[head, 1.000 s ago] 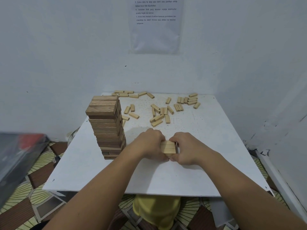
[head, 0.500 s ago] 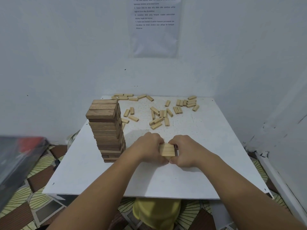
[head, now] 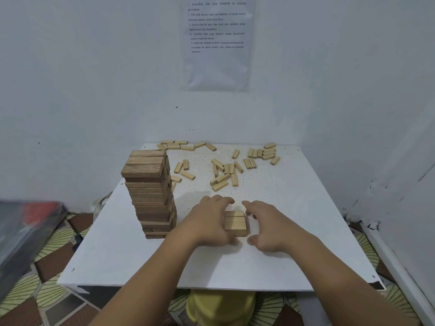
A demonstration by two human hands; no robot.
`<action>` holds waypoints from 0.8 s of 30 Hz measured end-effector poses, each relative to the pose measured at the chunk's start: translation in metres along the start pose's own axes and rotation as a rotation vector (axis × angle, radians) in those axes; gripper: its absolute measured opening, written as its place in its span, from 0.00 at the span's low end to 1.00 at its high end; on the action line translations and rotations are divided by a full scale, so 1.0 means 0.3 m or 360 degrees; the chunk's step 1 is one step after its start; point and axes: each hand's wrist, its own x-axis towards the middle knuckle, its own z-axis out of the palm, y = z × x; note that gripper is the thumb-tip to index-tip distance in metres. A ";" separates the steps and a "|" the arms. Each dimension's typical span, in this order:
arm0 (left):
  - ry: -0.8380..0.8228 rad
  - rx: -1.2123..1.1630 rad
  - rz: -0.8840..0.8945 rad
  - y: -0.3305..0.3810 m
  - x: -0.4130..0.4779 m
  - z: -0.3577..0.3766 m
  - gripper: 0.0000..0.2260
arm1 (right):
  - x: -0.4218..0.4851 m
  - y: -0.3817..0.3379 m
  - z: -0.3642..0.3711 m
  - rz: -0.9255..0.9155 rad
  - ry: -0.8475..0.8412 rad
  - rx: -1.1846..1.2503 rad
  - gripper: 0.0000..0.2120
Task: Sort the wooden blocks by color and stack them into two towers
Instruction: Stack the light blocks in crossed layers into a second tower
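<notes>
Low light stack (head: 235, 222) on the surface (head: 113, 260) just right of dark tower (head: 150, 196), left hand (head: 208, 220) with relaxed fingers against its left side, right hand (head: 270, 225) with fingers splayed just beside it, holding nothing, loose blocks (head: 226, 171) behind

The left hand (head: 209, 220) covers the left side of the small pale stack (head: 236, 223), so contact there cannot be told. The dark tower (head: 150, 194) hides part of a pale block (head: 176, 179). The wall notice (head: 217, 43) (its top cut off) has print too small to read. A blurred dark object (head: 26, 231) runs off the left edge.
</notes>
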 end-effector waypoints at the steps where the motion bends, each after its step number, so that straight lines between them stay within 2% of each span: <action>1: 0.0035 -0.0078 0.0012 0.008 -0.011 -0.005 0.44 | -0.003 0.023 -0.004 0.0035 -0.0027 -0.0003 0.46; 4: 0.0291 -0.0400 0.0013 0.041 -0.022 -0.014 0.31 | -0.008 0.087 -0.041 0.0174 -0.0010 0.0142 0.44; 7: 0.0498 -0.0495 0.0019 0.081 0.014 -0.033 0.22 | 0.015 0.149 -0.095 0.0310 0.0141 0.0243 0.39; 15: 0.0390 -0.0342 -0.0232 0.175 0.425 -0.104 0.23 | 0.230 0.317 -0.178 0.0512 0.0511 0.0026 0.29; 19: 0.0342 -0.0204 -0.0310 0.175 0.660 -0.094 0.22 | 0.363 0.375 -0.226 0.0480 0.0602 -0.0057 0.26; 24: 0.0286 -0.0007 -0.0299 0.130 0.863 -0.065 0.07 | 0.494 0.431 -0.265 0.0394 0.0612 -0.0253 0.21</action>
